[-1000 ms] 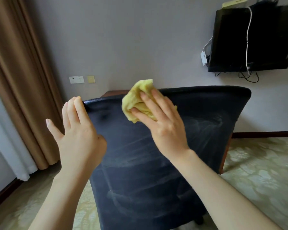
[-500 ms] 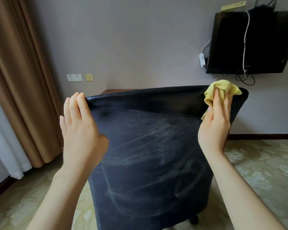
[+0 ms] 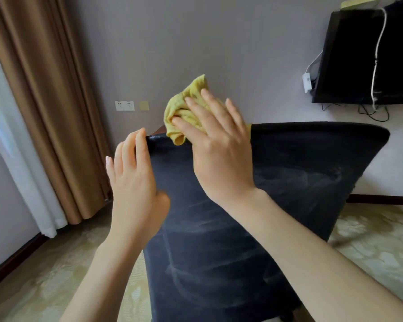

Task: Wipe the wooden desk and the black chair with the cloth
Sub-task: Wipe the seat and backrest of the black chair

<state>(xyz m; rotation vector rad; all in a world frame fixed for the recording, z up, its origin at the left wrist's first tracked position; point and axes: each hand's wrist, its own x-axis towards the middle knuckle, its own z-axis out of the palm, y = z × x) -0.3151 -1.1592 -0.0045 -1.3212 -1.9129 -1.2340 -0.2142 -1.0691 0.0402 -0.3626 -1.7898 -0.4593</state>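
- A person stands behind a black chair (image 3: 277,182), seen from their own head, wiping its backrest with a yellow cloth (image 3: 184,110).
- The right hand (image 3: 219,149) lies on the bunched cloth with fingers spread and nearly straight, pressing it on the chair's top edge near the left end (the thumb is hidden, so a pinch underneath cannot be ruled out).
- The left hand (image 3: 133,182) is flat, fingers straight and together, fingertips touching the chair's top left corner, seemingly steadying it.
- Only a sliver of the wooden desk (image 3: 160,130) shows beyond the chair, by the far wall.
- The step in hand looks like the chair's top rim; pale streaks run across the back panel below.
- Half a second earlier the cloth was at the rim's right end; it has swept left to sit just beside the left hand, which has kept its corner.
- Next, a reversed stroke or a drop onto the back panel would probably need firm, even pressure.
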